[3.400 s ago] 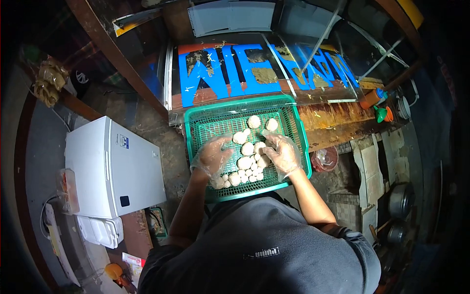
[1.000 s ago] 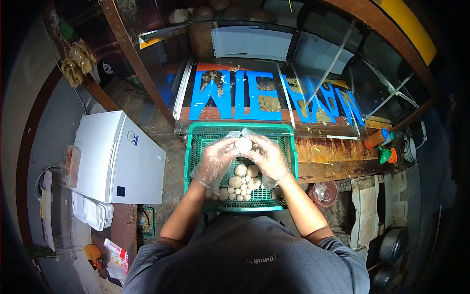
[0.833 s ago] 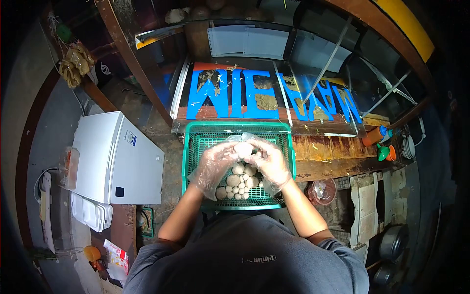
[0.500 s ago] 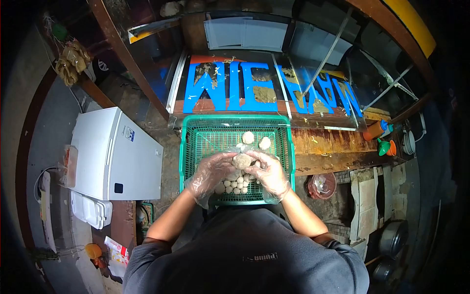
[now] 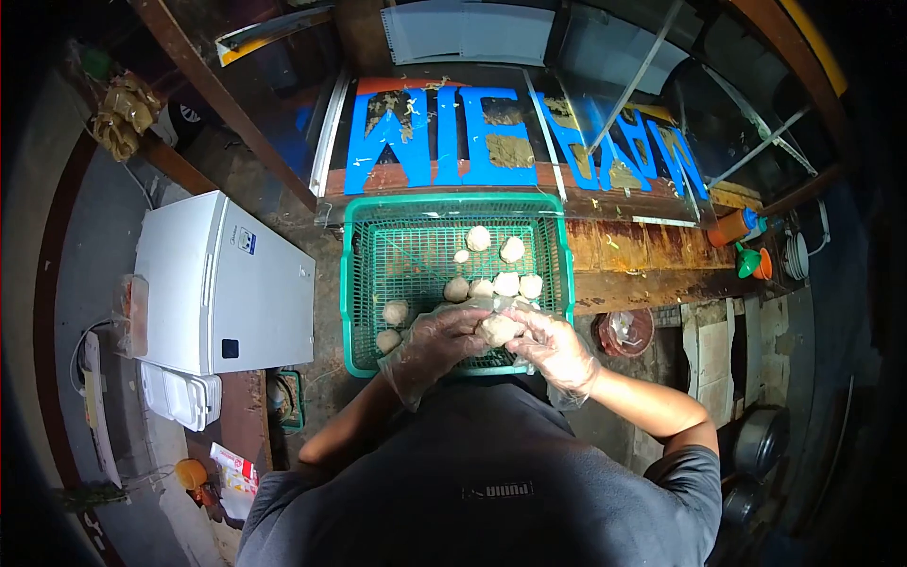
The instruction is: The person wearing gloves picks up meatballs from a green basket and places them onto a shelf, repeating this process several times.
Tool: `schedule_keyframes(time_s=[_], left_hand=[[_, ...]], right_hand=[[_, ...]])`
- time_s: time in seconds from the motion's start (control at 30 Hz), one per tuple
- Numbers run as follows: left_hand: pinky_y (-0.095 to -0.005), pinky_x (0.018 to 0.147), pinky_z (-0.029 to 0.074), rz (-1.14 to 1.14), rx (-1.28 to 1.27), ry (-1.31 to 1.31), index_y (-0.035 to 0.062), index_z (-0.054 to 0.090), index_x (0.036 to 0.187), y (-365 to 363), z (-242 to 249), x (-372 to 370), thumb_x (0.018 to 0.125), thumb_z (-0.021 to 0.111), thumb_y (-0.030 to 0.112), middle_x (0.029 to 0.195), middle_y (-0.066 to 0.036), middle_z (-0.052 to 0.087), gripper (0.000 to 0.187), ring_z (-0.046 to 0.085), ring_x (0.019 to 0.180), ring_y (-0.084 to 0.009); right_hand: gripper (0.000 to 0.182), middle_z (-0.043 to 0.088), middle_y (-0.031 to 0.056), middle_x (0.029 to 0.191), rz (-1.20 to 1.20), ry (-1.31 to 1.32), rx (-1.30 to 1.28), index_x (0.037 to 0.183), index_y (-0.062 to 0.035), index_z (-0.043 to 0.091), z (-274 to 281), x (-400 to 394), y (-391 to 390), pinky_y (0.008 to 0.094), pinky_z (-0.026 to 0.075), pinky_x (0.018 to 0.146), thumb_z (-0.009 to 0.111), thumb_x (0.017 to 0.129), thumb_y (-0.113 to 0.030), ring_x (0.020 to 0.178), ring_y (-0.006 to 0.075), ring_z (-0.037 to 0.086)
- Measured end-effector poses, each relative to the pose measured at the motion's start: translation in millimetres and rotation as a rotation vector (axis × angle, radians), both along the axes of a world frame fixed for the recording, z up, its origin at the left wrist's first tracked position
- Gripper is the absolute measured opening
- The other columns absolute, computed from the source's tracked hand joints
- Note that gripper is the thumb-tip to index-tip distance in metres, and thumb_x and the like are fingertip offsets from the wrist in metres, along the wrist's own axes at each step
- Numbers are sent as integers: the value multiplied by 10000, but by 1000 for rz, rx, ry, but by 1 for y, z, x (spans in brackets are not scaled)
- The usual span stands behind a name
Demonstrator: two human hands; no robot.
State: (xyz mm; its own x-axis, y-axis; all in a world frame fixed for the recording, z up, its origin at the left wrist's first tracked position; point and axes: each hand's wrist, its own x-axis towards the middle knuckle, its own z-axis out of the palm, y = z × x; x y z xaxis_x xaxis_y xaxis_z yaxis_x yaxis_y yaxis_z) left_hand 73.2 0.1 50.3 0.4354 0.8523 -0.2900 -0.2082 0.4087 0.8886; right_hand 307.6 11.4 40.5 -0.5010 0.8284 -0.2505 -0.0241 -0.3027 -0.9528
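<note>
Both my hands wear clear plastic gloves over the near side of a green plastic basket [image 5: 348,312]. A pale, lumpy meatball [image 5: 499,330] is cupped between the fingers of my left hand [image 5: 436,342] and my right hand [image 5: 557,352]. Beyond my fingers, a row of large meatballs [image 5: 506,284] lies on the mesh bottom. Two more large ones [image 5: 478,238] rest near the far wall, with a small meatball [image 5: 461,256] beside them. Another pair [image 5: 394,312] sits by the left wall. My hands hide the near part of the basket.
A white freezer [image 5: 265,293] stands at left, with foam boxes [image 5: 179,395] below it. Ahead is a glass case with blue lettering [image 5: 501,142]. A wooden bench [image 5: 652,260] runs to the right, near a reddish bin [image 5: 625,331]. Metal pots [image 5: 761,444] are at lower right.
My hands have moved nearer my body and slightly right, still around a meatball. The row of large meatballs now shows, while the cluster of small ones is out of sight. The view has shifted slightly.
</note>
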Motion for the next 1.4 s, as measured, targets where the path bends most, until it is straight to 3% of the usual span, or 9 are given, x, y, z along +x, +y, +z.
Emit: schedule_keyframes(time_s=[0.33, 0.87, 0.97, 1.1, 1.17, 1.23, 1.3, 1.37, 1.4], left_hand=[[-352, 989, 483, 179, 37, -96, -79, 549, 1288, 9, 9, -10, 893, 621, 75, 1215, -165, 642, 430, 620, 1112, -212], [-334, 984, 478, 240, 147, -156, -28, 519, 1313, 27, -14, -6, 942, 619, 113, 1259, -126, 595, 410, 584, 1129, -186], [-327, 931, 493, 299, 201, -162, -16, 566, 1250, 29, -13, 0, 934, 622, 131, 1152, -109, 644, 352, 607, 1049, -160], [-304, 926, 502, 231, 247, -30, -24, 575, 1256, 34, -19, -13, 959, 615, 126, 1185, -105, 637, 335, 611, 1041, -158], [-284, 917, 498, 128, 254, 358, -25, 595, 1236, 39, -8, -16, 955, 625, 139, 1158, -99, 652, 327, 614, 1015, -138], [-284, 919, 495, 158, 261, 250, -24, 593, 1240, 36, 0, -10, 950, 628, 130, 1158, -96, 653, 331, 606, 1028, -134], [-283, 921, 493, 182, 266, 140, -24, 591, 1245, 35, -2, -9, 945, 631, 121, 1159, -93, 654, 335, 599, 1042, -130], [-297, 933, 491, 168, 506, 76, -11, 595, 1248, 35, -12, -11, 937, 632, 92, 1183, -92, 647, 330, 593, 1071, -143], [-297, 933, 491, 166, 508, 75, -11, 595, 1248, 33, -9, -10, 937, 632, 92, 1183, -92, 647, 330, 593, 1071, -143]], right_hand=[[429, 642, 36, 1108, -228, 132, 94, 1338, 17, 551, 7, -38, 7, 232, 496, 842, 656, 922, -1, 978, 85, 590], [567, 601, 94, 1232, -153, 136, 122, 1383, 46, 474, 6, -44, 37, 271, 524, 897, 664, 853, 110, 1075, 143, 601], [562, 620, 99, 1172, -152, 115, 184, 1391, 62, 454, 8, -44, 42, 284, 556, 867, 623, 861, 139, 982, 168, 650], [510, 648, 90, 1080, -133, -49, 365, 1314, 48, 518, -1, -35, 50, 264, 553, 793, 711, 843, 42, 944, 143, 651], [483, 656, 83, 1042, -107, -147, 440, 1268, 40, 553, 2, -33, 51, 258, 548, 768, 751, 831, -4, 924, 124, 645], [492, 645, 68, 1080, -104, -63, 202, 1266, 21, 546, 15, -33, 49, 260, 544, 770, 756, 822, 13, 934, 128, 630], [491, 644, 62, 1063, -82, -134, 238, 1262, 15, 550, 19, -31, 51, 258, 541, 752, 756, 816, 15, 910, 122, 630], [491, 644, 57, 1046, -65, -207, 273, 1258, 9, 555, 24, -32, 52, 256, 537, 734, 756, 810, 18, 887, 117, 629], [432, 645, 29, 957, -114, -185, 382, 1194, -8, 592, 27, -36, 51, 242, 495, 669, 771, 802, -36, 787, 93, 586]])
